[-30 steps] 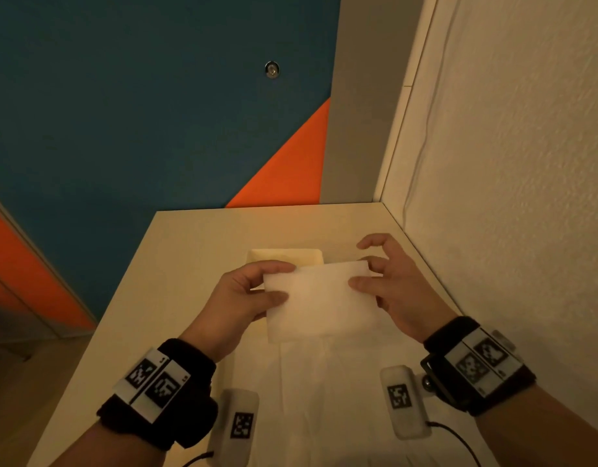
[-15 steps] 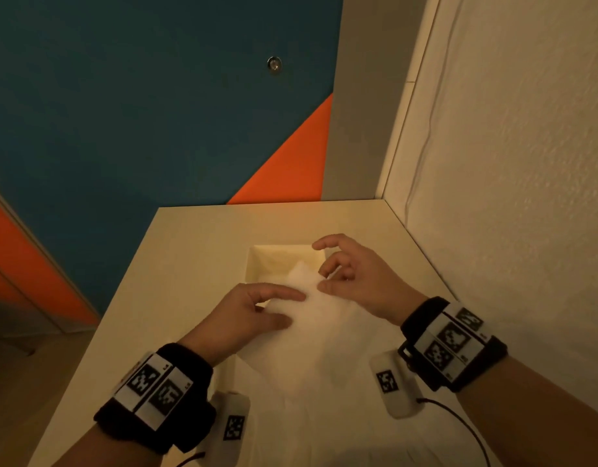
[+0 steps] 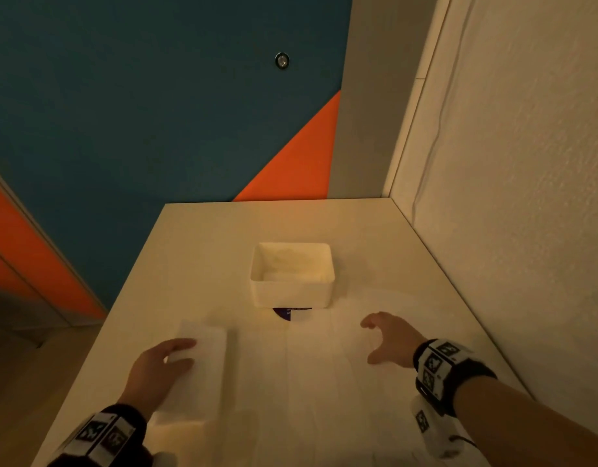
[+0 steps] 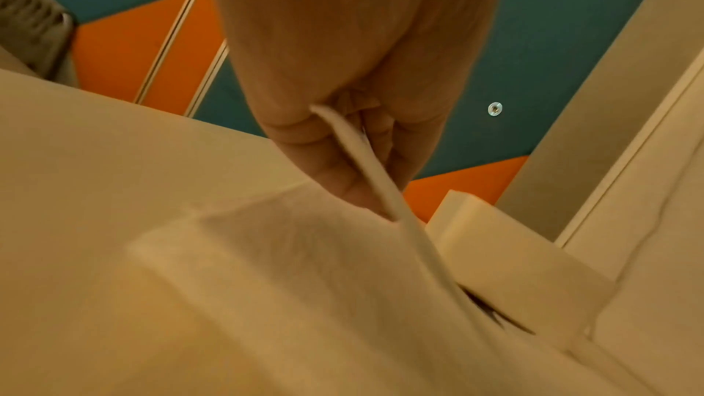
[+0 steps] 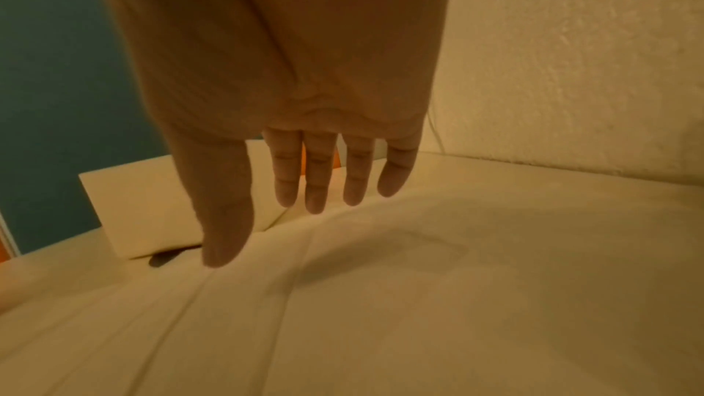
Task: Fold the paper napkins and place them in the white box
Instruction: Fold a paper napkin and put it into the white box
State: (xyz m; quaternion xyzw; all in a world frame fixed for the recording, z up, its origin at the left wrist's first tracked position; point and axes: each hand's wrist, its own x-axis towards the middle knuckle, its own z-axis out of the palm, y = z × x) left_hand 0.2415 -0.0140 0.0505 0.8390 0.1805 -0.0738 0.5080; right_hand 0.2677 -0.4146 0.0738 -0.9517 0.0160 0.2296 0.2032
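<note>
Left hand point(image 3: 157, 367) pinches a folded napkin point(image 3: 198, 369); right hand point(image 3: 388, 338) hovers apart.

Folded napkin point(image 3: 203, 362) lies left of white box point(image 3: 292, 274).

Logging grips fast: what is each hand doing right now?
Left hand: pinches the edge of a folded napkin.
Right hand: open, fingers relaxed above the spread napkins, holding nothing.

Head camera looks down; 2 close, somewhat blurred wrist views share white box point(image 3: 292, 276).
</note>
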